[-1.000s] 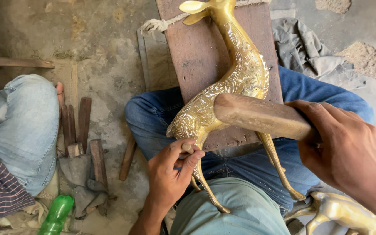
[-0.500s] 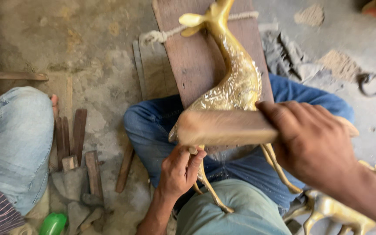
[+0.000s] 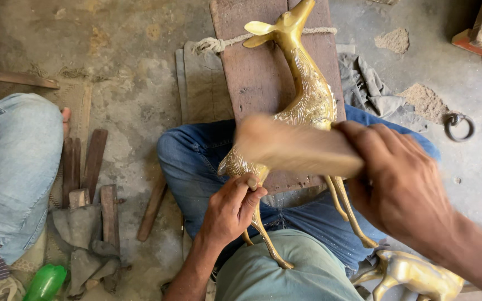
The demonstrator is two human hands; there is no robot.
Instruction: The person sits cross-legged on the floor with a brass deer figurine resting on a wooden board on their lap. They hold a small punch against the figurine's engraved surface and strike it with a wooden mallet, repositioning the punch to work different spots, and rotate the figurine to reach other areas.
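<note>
A brass deer figure (image 3: 308,95) lies along a dark wooden board (image 3: 249,72) that rests on my legs, head toward the far end. My left hand (image 3: 231,209) grips the deer's rump and hind leg, thumb pressed against the metal. My right hand (image 3: 400,187) holds a thick wooden block (image 3: 294,146), blurred with motion, over the deer's hindquarters. A rope (image 3: 218,42) ties round the board near the deer's head.
Another person's leg in jeans (image 3: 12,161) is at the left. Wooden sticks (image 3: 87,167), a rag (image 3: 82,239) and a green bottle (image 3: 46,281) lie on the floor at left. A second brass figure (image 3: 414,273) sits at lower right; a metal ring (image 3: 457,125) at right.
My right hand has swung the wooden block down and left across the deer's hindquarters. The left hand has kept its grip on the rump.
</note>
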